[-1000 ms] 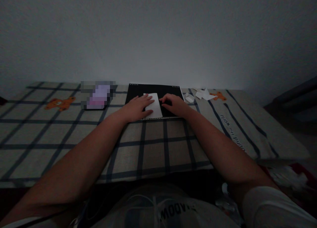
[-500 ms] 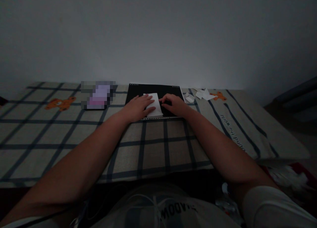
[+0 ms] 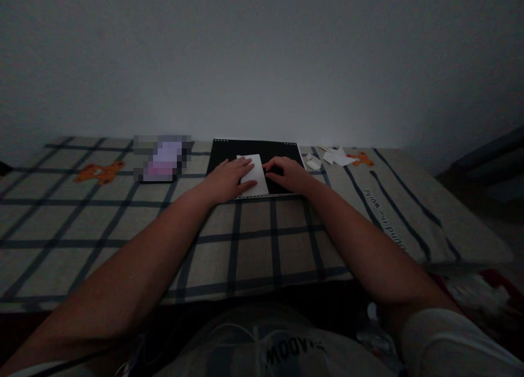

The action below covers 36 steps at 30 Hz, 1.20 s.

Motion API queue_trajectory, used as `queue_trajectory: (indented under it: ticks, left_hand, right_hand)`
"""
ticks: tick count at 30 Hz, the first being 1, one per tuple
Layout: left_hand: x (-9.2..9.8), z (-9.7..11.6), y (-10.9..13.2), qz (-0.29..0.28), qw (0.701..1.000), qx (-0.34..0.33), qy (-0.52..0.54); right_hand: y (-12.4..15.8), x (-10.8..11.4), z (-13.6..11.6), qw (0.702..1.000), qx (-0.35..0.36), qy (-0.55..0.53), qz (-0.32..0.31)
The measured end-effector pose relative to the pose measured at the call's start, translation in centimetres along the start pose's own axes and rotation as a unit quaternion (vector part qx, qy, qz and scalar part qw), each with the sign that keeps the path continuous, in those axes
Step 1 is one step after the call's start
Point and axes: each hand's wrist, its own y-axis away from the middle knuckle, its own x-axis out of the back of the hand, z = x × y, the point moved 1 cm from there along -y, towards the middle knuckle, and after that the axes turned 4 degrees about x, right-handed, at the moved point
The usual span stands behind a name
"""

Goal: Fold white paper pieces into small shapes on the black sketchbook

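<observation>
While spread flat, left hand: pinning white paper, probably against slipping.
Right hand: curled beside; cannot tell if gripping.
Black pad: beneath, likely as firm backing.

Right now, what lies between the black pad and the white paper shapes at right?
In the head view, a small white piece lies on the checked cloth between the black pad and the white paper shapes.
</observation>
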Motion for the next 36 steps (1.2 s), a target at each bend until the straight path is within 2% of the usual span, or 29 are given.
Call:
queue_trajectory:
  ticks: [8,17,36]
  left_hand:
    - [-0.27,-0.15,-0.03,-0.003,1.0,0.002,0.005]
    - [0.02,-0.04,0.12,-0.012,1.0,0.001,0.004]
    - [-0.37,-0.12,-0.07,-0.006,1.0,0.0,-0.001]
  right_hand:
    - [-0.13,-0.24,0.22,1.0,0.014,-0.011,0.017]
    - [0.04,-0.35,0.26,0.999,0.011,0.04,-0.001]
    - [-0.03,-0.58,0.8,0.998,0.03,0.052,-0.019]
